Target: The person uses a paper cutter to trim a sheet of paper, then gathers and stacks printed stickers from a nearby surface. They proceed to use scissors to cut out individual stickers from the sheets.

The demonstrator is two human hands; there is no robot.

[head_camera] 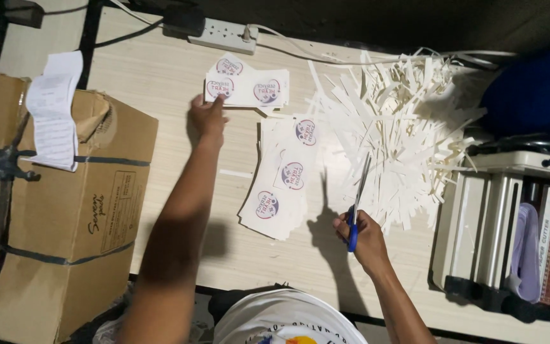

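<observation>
Nearest the camera is the person's white shirt (284, 318), at the bottom edge of the view, with both forearms reaching out over the pale wooden worktop (160, 76).

The right hand (361, 232) is closed around the blue handles of a pair of scissors (356, 204), fingers through the loops. The blades point away from the person and look closed or nearly so, their tips at the edge of a big heap of white paper strips (402, 134). This grip is a firm hold on the tool, not an open hand.

The left hand (206, 114) stretches forward, fingers flat and lightly spread, its tips touching the near edge of a small stack of printed cards (246, 86) with round purple-and-red marks. It presses or rests on the stack and has not closed around anything. A longer fanned stack of the same printed sheets (281, 181) lies between the two hands, touching neither.

Judging from this, good handling would mean sliding only the top card free with the fingertips while the scissors stay pointed away from the reaching arm.

A taped cardboard box (52, 204) stands at the left, a paper trimmer (510, 236) at the right and a power strip (221, 35) at the far edge.
</observation>
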